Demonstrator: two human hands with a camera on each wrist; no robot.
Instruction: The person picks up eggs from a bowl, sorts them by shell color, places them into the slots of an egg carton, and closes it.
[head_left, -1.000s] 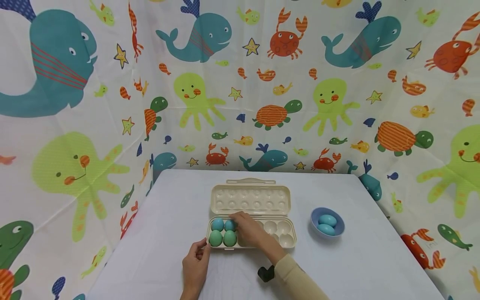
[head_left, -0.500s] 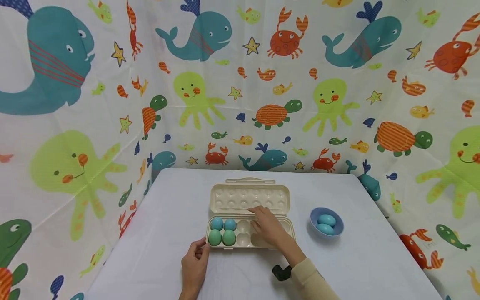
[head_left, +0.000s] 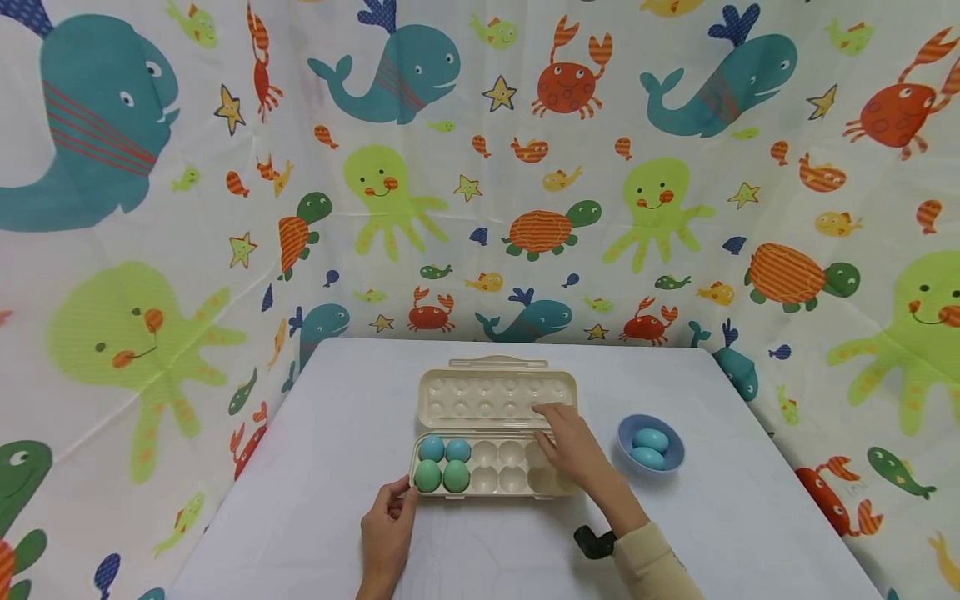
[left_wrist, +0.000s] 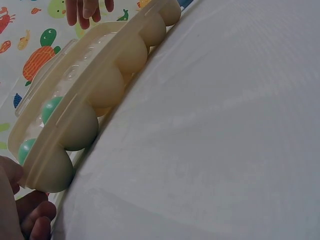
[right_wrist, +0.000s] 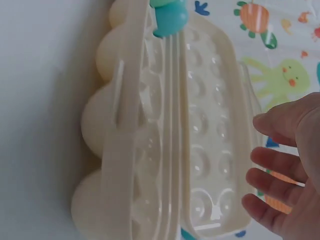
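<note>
A cream egg carton [head_left: 486, 480] lies on the table with its lid [head_left: 465, 402] folded back. Two blue eggs [head_left: 432, 448] fill the back cups at its left end, and two green eggs [head_left: 427, 476] sit in front of them. My left hand [head_left: 387, 531] pinches the carton's front left corner, thumb above and fingers beneath in the left wrist view. Over the carton's right end, my right hand [head_left: 576, 447] holds nothing; its fingers [right_wrist: 270, 212] are spread and loosely bent in the right wrist view. A blue bowl [head_left: 624, 447] with two blue eggs [head_left: 650, 439] stands to the right.
White cloth covers the table [head_left: 480, 558]. A curtain [head_left: 480, 275] printed with sea animals surrounds its back and sides. A small black device [head_left: 595, 543] is at the right wrist, beside the beige sleeve [head_left: 652, 560].
My right hand has left the back blue egg and moved right across the carton to its right end. My left hand keeps its place at the corner.
</note>
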